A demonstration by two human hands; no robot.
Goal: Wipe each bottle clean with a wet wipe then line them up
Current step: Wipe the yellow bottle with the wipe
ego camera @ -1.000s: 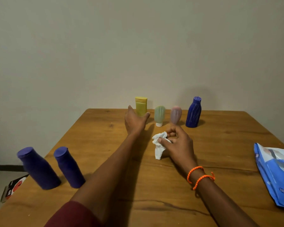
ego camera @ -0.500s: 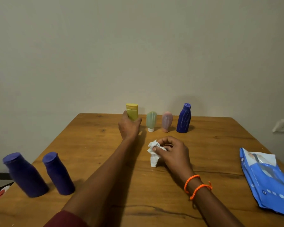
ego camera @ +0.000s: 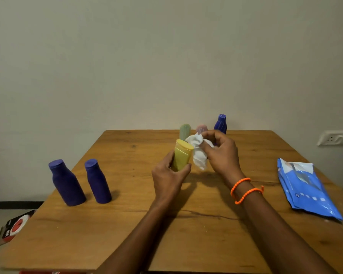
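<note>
Here the left hand (ego camera: 169, 176) grips the yellow tube bottle (ego camera: 182, 154) by its lower body, lifted above the wooden table (ego camera: 186, 234) and tilted. The right hand (ego camera: 221, 155) pinches a crumpled white wet wipe (ego camera: 198, 153) just beside the bottle's cap. Behind the hands, a green bottle (ego camera: 185, 130), a pink bottle (ego camera: 202, 128) and a ribbed blue bottle (ego camera: 220, 123) stand near the table's far edge. Two purple bottles (ego camera: 67, 183) stand upright near the left edge, caps on; contents cannot be seen. A blue wipe packet (ego camera: 305, 191) lies near the right edge. Bare tabletop lies between the forearms and toward the near edge.
</note>
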